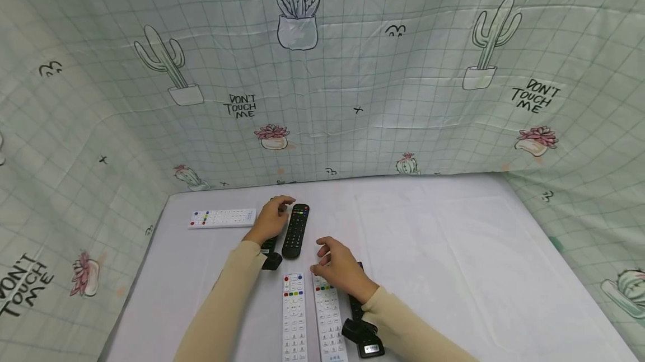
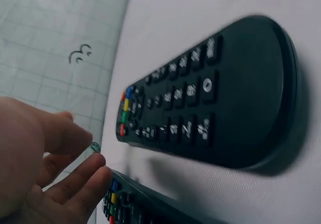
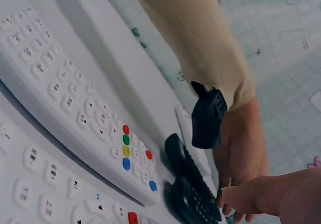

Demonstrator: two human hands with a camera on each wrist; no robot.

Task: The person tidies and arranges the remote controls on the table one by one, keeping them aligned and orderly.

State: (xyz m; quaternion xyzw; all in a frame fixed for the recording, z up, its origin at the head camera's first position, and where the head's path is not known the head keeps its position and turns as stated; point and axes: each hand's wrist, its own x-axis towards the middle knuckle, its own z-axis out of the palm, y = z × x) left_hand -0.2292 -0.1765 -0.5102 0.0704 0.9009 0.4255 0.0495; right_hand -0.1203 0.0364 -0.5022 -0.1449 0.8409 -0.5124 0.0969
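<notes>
My left hand (image 1: 271,220) hovers with loosely bent fingers above a black remote control (image 1: 269,244). In the left wrist view its fingertips are close to that remote's far end; contact is unclear. A second black remote control (image 1: 295,230) lies just right of it, also large in the left wrist view (image 2: 200,93). My right hand (image 1: 345,269), fingers bent and apart from the thumb, is over the top end of a white remote control (image 1: 328,317). Another white remote control (image 1: 294,317) lies parallel on its left. Neither hand visibly holds anything.
A white remote control (image 1: 221,218) lies sideways at the back left. Another black remote control (image 1: 355,307) is partly hidden under my right wrist. Black wrist devices (image 1: 363,337) hang close over the white table (image 1: 453,261). A patterned cloth wall (image 1: 353,71) surrounds the table's back and sides.
</notes>
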